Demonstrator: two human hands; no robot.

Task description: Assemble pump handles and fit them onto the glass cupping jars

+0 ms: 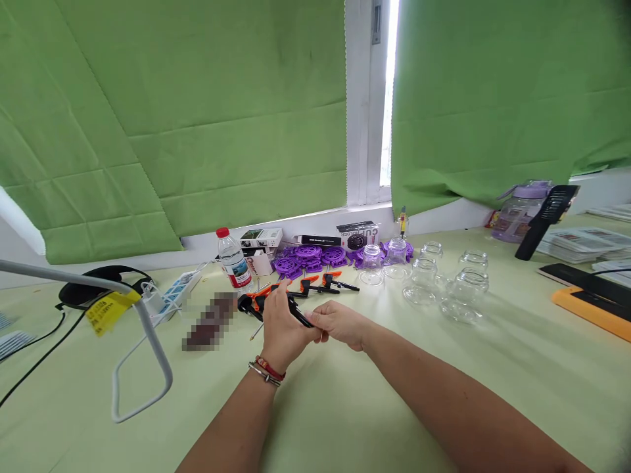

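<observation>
My left hand point(283, 328) is wrapped round a black bar clamp point(298, 314), which slants between both hands; its far part is hidden behind my fingers. At its near end, the fingertips of my right hand point(342, 323) are closed on it, close against the left thumb. Just beyond lie several orange-and-black clamps point(331, 281) of similar look. A thin rod point(256, 330) shows on the table left of my left hand. Behind the clamps is a pile of purple round plastic parts point(309, 255).
Several clear glass jars point(468, 292) stand upside down at the right. A water bottle point(234, 263) with a red cap, boxes point(359, 235) and a power strip point(180, 292) are at the back. A grey metal tube stand point(156, 348) is at the left; an orange-black object point(591, 312) lies far right.
</observation>
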